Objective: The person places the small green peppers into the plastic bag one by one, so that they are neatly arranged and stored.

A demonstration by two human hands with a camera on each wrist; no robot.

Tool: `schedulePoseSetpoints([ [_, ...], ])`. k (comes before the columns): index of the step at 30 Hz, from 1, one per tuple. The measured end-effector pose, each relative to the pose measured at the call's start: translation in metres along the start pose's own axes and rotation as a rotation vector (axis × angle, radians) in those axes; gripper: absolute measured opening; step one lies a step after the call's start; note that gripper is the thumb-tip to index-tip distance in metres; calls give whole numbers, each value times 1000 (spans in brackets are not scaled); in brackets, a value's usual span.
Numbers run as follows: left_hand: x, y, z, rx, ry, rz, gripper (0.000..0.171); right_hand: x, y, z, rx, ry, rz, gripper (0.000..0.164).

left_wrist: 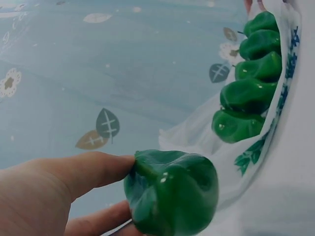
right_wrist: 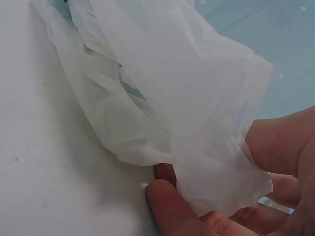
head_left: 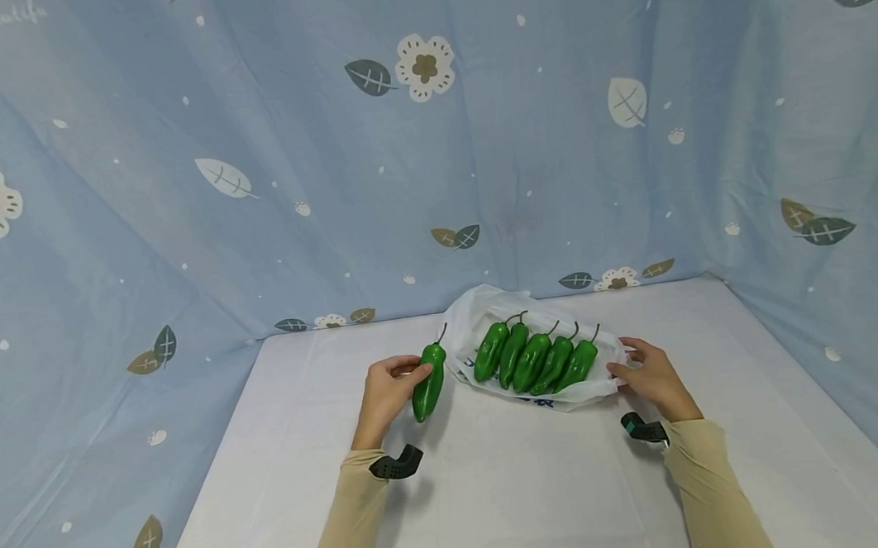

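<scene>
Between thumb and fingers my left hand (head_left: 386,395) pinches a green pepper (head_left: 428,388), held just left of a white plastic bag (head_left: 465,316). Its stem points up in the head view, while the left wrist view shows the pepper (left_wrist: 179,194) end-on. Several more green peppers (head_left: 531,363) lie side by side in a row in the bag's open mouth, stems toward the back. At the bag's right end, my right hand (head_left: 657,383) grips the plastic. The right wrist view shows the crumpled bag (right_wrist: 202,93) between thumb and fingers, with some fingertips hidden behind it.
A white cloth covers the table (head_left: 517,493). Right behind the bag hangs a blue curtain (head_left: 375,186) with leaves and flowers, and it continues along the left and right sides. Each wrist carries a black camera mount (head_left: 397,463).
</scene>
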State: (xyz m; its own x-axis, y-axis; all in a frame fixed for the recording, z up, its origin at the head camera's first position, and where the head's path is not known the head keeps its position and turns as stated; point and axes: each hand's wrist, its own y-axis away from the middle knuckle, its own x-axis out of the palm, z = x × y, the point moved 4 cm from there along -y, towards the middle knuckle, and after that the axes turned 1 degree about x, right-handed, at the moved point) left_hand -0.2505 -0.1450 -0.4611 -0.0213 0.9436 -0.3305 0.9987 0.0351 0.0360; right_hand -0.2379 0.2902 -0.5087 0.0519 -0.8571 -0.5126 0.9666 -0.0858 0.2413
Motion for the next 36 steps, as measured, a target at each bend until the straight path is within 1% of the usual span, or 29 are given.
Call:
schedulePoseSetpoints([
  [5,2,-8,-5,15,17,16,34,0,-1,-2,-13,-10,-4,72],
  [11,6,-16,-15,48,21,10,35,1,-1,-2,0,-11,-3,72],
  [20,13,-27,-31,112,-8,8,34,0,1,1,5,-14,4,73],
  [28,21,-37,-40,153,-40,4,33,-1,1,1,14,-14,1,73],
  [33,26,-44,-45,188,-60,14,33,-1,1,2,13,-4,-5,72],
  [36,30,-46,-47,194,-67,24,35,0,2,2,18,0,-11,72],
])
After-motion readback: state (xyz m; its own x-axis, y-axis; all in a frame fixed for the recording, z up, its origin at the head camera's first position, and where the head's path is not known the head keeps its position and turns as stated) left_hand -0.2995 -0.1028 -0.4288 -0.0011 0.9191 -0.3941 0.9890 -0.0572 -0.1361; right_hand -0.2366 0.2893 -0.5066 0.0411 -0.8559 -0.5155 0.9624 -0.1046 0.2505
